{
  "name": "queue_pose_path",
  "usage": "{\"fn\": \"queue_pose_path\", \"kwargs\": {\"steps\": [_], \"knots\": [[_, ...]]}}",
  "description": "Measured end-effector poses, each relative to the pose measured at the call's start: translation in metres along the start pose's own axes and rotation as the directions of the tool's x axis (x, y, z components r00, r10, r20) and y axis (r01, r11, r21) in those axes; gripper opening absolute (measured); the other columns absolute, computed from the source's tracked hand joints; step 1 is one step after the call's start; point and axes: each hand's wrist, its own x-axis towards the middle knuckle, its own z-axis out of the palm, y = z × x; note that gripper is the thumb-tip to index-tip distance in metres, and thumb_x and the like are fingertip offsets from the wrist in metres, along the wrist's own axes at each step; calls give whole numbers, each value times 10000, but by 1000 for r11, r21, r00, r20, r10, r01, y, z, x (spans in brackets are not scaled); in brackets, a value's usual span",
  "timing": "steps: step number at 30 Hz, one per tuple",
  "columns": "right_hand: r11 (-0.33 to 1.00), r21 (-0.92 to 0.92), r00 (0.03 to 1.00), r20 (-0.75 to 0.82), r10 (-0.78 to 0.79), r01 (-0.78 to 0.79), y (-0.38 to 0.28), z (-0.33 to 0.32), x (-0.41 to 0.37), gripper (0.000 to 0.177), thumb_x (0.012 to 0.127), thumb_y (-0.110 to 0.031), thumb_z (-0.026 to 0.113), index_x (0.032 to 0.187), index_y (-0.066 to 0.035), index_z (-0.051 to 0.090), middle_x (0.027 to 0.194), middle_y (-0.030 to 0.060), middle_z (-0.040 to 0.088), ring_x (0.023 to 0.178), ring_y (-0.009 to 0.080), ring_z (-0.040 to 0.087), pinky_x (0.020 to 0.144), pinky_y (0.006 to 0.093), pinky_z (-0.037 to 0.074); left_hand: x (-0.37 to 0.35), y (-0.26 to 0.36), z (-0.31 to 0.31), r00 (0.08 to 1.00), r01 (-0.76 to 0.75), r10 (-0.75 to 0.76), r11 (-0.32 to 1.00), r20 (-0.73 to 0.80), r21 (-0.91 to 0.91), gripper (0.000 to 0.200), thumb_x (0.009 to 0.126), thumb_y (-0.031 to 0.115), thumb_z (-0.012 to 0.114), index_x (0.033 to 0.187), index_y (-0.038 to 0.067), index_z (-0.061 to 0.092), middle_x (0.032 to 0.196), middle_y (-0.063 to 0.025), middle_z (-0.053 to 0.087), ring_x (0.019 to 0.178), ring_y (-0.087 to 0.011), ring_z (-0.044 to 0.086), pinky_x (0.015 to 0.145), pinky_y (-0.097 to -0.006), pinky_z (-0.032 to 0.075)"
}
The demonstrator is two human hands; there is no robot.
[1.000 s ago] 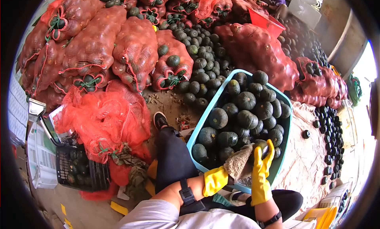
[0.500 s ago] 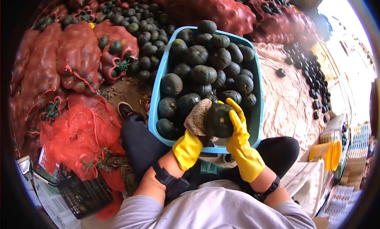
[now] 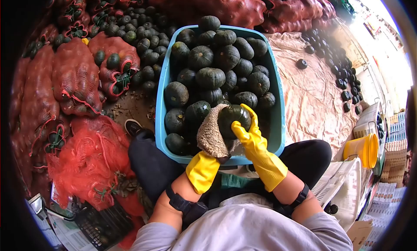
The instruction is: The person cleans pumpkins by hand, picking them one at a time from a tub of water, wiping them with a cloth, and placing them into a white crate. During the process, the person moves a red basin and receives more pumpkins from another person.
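Observation:
A dark green squash (image 3: 234, 122) is held between my two hands over the near end of a blue tub (image 3: 281, 103) full of similar squashes. My left hand (image 3: 207, 151), in a yellow glove, is covered over the fingers by a brown rough cloth (image 3: 211, 131), which lies against the squash's left side. On the right side of the squash, my right hand (image 3: 252, 136), also in a yellow glove, presses its fingers and thumb on the skin. Cloth hides the fingers of my left hand.
Red net sacks (image 3: 76, 73) of squashes stand at the left, with loose red netting (image 3: 93, 155) nearer. A pink sheet (image 3: 308, 99) lies right of the tub. At the right are a yellow bucket (image 3: 361, 150) and a white crate (image 3: 341, 181).
The squash has turned between my hands, and its pale end spot no longer faces up. My right thumb has shifted onto its right side. The view has moved slightly.

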Motion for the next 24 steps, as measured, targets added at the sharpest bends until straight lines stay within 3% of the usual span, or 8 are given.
{"fn": "queue_pose_path", "kwargs": {"steps": [2, 5, 8, 11, 14, 17, 22, 24], "knots": [[890, -408, 979, 90, -183, 205, 5, -14, 12, 808, 852, -266, 897, 1543, -96, 513, 1398, 195, 619, 1240, 319, 668, 1058, 434, 556, 7, 4, -12, 989, -126, 121, 991, 89, 52, 801, 704, 290, 898, 1393, 40, 575, 1254, -201, 697, 1168, -391, 700, 1054, -453, 551], [905, -345, 952, 261, -162, 249, -30, -17, -3, 781, 841, -219, 889, 1532, -130, 536, 1368, 160, 644, 1238, 282, 665, 1052, 389, 552, 21, 9, -39, 954, -105, 81, 992, 287, 72, 873, 612, 347, 971, 1344, 51, 599, 1228, -176, 713, 1150, -375, 712, 1050, -452, 559], [957, 260, 957, 287, 50, -128, -3, -8, 4, 665, 922, -196, 812, 1534, -172, 551, 1389, 77, 636, 1255, 215, 625, 1094, 358, 505, -9, -49, -3, 993, 111, -120, 949, -13, -296, 688, 698, 226, 950, 1297, 83, 644, 1178, -164, 737, 1107, -375, 726, 988, -464, 577], [856, 483, 975, -24, 223, -184, 12, 20, -1, 691, 922, -333, 829, 1532, -167, 550, 1428, 103, 621, 1294, 252, 619, 1119, 407, 501, 0, -12, -2, 997, 74, -74, 997, 5, -15, 699, 719, 219, 916, 1336, 89, 615, 1217, -172, 716, 1149, -391, 704, 1013, -467, 560], [802, -559, 977, 75, -201, 208, -9, -8, 6, 755, 894, -334, 832, 1563, -178, 518, 1440, 197, 600, 1268, 308, 654, 1063, 398, 539, 9, 11, -14, 993, -38, 25, 993, 115, 113, 803, 666, 257, 924, 1372, 81, 583, 1256, -177, 701, 1182, -402, 690, 1049, -463, 550], [747, -540, 911, 349, -220, 387, -39, -14, -6, 738, 892, -244, 822, 1559, -150, 521, 1454, 205, 596, 1307, 341, 640, 1122, 401, 501, 11, -4, -33, 978, -139, 114, 980, 175, 139, 830, 604, 235, 964, 1333, 77, 600, 1244, -193, 707, 1166, -396, 697, 1042, -461, 561], [963, -236, 941, 335, -47, 132, -7, -17, -2, 701, 937, -334, 819, 1564, -194, 538, 1505, 162, 590, 1334, 294, 619, 1080, 397, 520, 5, -33, -27, 971, 113, -97, 992, 218, -62, 810, 654, 340, 982, 1323, 59, 621, 1243, -169, 713, 1202, -356, 689, 1069, -449, 544], [759, 503, 911, 245, 333, -413, 7, 3, 1, 658, 993, -374, 782, 1575, -208, 522, 1516, 125, 589, 1343, 288, 611, 1071, 401, 536, 4, -35, -20, 972, 74, -79, 997, 223, 30, 845, 673, 353, 981, 1361, 50, 596, 1288, -172, 696, 1242, -341, 674, 1103, -440, 525]]}}
